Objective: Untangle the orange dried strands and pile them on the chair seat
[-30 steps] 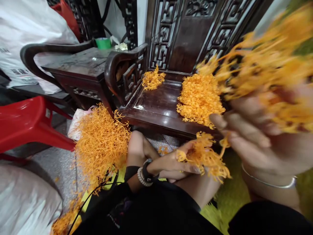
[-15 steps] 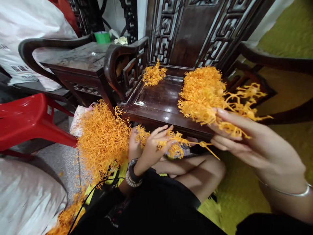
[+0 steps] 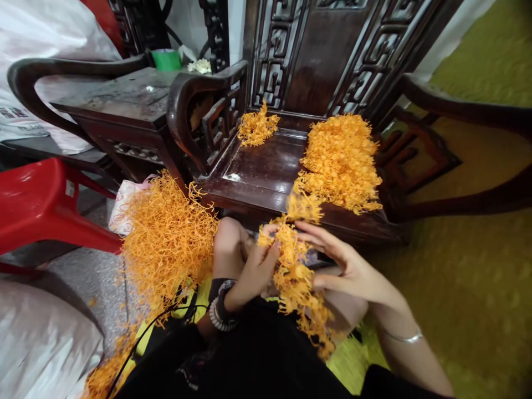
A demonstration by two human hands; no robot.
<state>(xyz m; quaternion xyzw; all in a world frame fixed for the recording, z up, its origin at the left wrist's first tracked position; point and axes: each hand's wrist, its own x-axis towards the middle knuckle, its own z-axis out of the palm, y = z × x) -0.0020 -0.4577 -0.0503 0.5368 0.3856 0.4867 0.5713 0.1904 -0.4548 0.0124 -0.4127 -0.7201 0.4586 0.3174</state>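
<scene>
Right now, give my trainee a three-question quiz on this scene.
1. True or false: both hands hold the same clump of orange strands.
2. Which pile on the dark wooden chair seat is bigger: A, the one by the back left corner, or B, the one on the right side?
3. Fill in: the left hand wears a beaded bracelet and a ____ at the wrist.

Key: 1 true. 2 B. 3 watch; the right hand wears a thin silver bangle.
</scene>
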